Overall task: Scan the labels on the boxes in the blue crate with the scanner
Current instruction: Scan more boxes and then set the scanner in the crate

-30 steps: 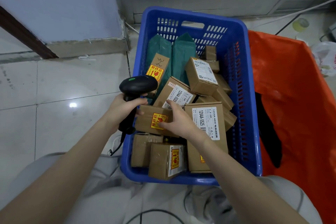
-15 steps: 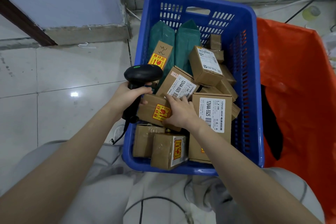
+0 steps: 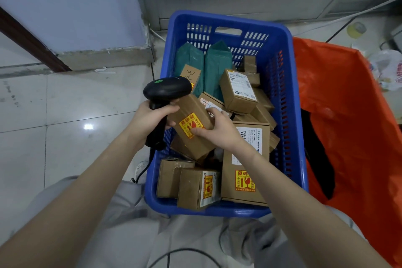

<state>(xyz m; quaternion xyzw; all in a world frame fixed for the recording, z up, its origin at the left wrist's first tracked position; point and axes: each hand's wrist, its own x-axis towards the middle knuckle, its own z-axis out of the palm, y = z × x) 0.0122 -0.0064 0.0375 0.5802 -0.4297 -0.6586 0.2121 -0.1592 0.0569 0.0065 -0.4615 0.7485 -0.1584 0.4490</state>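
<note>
Left hand: my left hand [image 3: 150, 121] is wrapped tight round the scanner [image 3: 165, 102], head over the crate's left wall.
Right hand: my right hand [image 3: 217, 130] pinches a small box [image 3: 191, 128], lifted inside the blue crate [image 3: 280, 98].
Box axis: long side runs from near-right up toward the scanner.
Label: only the yellow sticker [image 3: 191, 125] faces up; I judge the barcode side needs turning toward the scanner, just left.

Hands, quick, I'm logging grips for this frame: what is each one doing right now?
Left hand: closed around the handle of the black scanner.
Right hand: gripping the cardboard box with the yellow fragile sticker, tilted up over the blue crate.
</note>
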